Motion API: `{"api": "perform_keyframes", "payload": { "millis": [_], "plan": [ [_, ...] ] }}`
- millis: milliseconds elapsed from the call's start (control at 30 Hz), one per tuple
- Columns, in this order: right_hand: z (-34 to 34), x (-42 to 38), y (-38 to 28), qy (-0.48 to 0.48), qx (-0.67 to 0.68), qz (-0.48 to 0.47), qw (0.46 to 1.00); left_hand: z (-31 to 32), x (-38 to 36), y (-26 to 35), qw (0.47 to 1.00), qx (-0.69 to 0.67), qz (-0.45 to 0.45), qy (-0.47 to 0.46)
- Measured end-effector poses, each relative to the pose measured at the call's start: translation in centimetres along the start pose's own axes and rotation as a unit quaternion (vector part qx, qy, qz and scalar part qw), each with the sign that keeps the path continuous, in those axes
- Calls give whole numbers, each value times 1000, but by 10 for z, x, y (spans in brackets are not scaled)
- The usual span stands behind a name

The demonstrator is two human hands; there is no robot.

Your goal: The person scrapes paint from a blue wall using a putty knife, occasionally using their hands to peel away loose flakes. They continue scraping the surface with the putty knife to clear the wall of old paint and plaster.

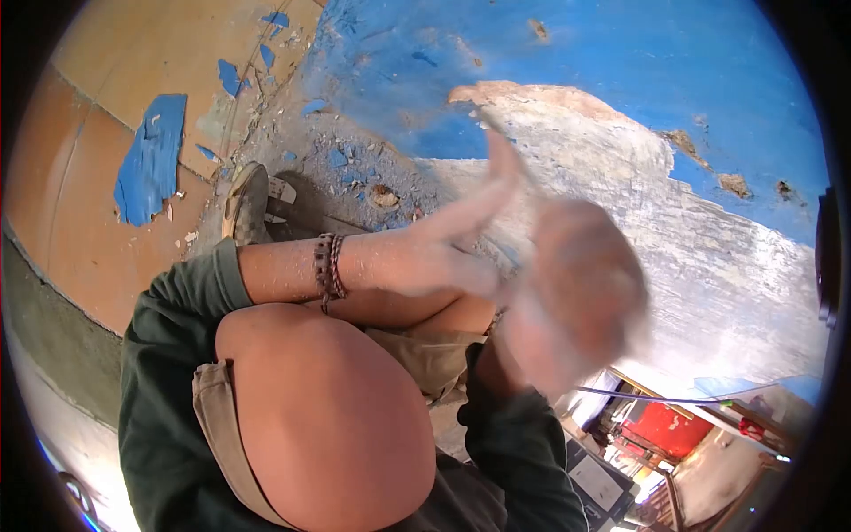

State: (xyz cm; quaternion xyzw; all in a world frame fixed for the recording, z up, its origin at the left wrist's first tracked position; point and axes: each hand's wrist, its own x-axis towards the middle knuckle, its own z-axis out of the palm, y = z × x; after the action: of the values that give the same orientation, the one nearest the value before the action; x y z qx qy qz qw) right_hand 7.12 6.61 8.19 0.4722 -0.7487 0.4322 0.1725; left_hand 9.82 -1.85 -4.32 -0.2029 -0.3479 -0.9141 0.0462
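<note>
A rough, pale bare patch (736, 266) spreads across a blue-painted surface (674, 62), apparently a wall, ahead and to the right of a crouching person. In front of its near edge are both hands, blurred: the left hand (430, 262), with a bracelet (329, 266) at the wrist, and the right hand (585, 293), close together. Whether they touch, or how either one grips or holds anything, cannot be told. Below are a bare knee (328, 426) and dark sleeves. Crumbled debris (341, 164) lies along the wall's foot near a shoe (248, 204); farther left, a large blue flake (152, 160) rests on orange tiles (75, 230). Ragged paint edges could break loose and drop — and grit underfoot could make the shoe slip.
</note>
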Motion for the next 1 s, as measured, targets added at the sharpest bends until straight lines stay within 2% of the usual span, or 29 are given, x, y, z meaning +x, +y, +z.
{"api": "perform_keyframes", "payload": {
  "millis": [67,100,167,200,267,333,367,400,467,500,600,667,800,867,900,967,1000],
  "plan": [
    [13,-1,12,-13,202,41,978,-7,1,-1,999,-29,1,26],
    [8,-4,17,-13,203,41,978,-8,-1,-1,999,22,27,14],
    [-9,-12,24,-10,249,-31,968,-11,0,1,996,71,54,10],
    [8,5,-12,77,275,9,958,-12,5,10,990,122,64,-22],
    [20,9,-7,58,175,-15,983,-4,2,6,983,160,64,-59],
    [20,11,-5,36,184,-21,982,-10,-1,-4,998,55,39,-15],
    [18,10,-7,6,185,-7,983,-12,-1,1,990,128,51,-10],
    [13,8,-15,2,183,-3,983,-8,-2,2,991,123,50,-8],
    [7,12,-32,50,189,97,976,-10,-3,7,970,211,115,-39],
    [10,10,-29,47,191,98,976,-13,-3,6,970,211,114,-36],
    [19,1,-14,-13,165,-77,983,-17,3,6,971,205,101,-66],
    [17,2,-18,-18,156,-47,987,-14,-1,8,975,203,71,-55],
    [20,2,-3,12,171,-11,985,-9,-4,11,964,239,88,-70],
    [19,3,-1,36,173,3,984,-10,-4,2,999,22,27,2],
    [17,1,-5,37,187,33,981,-14,-3,3,999,24,30,0],
    [5,-1,-14,43,166,30,985,-16,-7,2,990,127,45,-29],
    [5,3,-16,47,151,19,987,-18,-5,1,990,128,47,-25]
  ]
}}
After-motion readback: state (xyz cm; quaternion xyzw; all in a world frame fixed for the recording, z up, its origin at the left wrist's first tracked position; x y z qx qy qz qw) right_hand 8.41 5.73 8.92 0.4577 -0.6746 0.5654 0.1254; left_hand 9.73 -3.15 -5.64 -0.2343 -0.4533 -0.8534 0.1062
